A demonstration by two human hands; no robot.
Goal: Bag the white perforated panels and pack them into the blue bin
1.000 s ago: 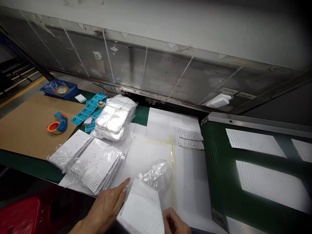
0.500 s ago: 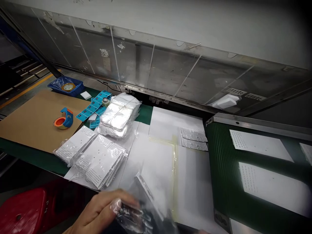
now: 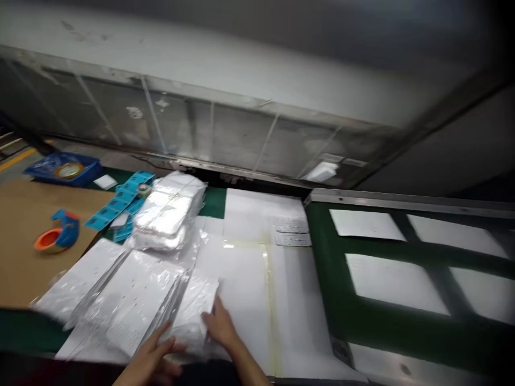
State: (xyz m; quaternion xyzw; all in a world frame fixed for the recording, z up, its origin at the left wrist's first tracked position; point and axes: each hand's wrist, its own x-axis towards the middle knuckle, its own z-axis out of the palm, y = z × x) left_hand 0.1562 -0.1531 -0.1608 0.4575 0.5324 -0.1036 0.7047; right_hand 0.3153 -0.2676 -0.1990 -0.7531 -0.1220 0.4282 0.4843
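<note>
A clear plastic bag with white panels in it (image 3: 198, 300) lies on the white-covered bench, right beside the other bagged stacks. My right hand (image 3: 221, 326) grips this bag at its right edge, thumb on top. At its lower left is my left hand (image 3: 155, 356), fingers stretched out and apart; blur hides whether they touch the plastic. To the left lie bagged white panels with small slots, one stack (image 3: 139, 300) nearer and another (image 3: 86, 281) farther left. Behind them sits a tied bundle of clear bags (image 3: 169, 212).
A green conveyor belt (image 3: 322, 279) on the right carries several white panels (image 3: 394, 281). Small slotted plates (image 3: 293, 232) lie near it. Leftward are a tape dispenser (image 3: 60, 236) on brown cardboard (image 3: 24, 268), blue label strips (image 3: 120, 201) and a blue tray (image 3: 90, 170).
The view has swung right. The bag, earlier in my left hand near the bottom edge, now lies beside the stacks. My right hand has come into view on it, and my left fingers have spread.
</note>
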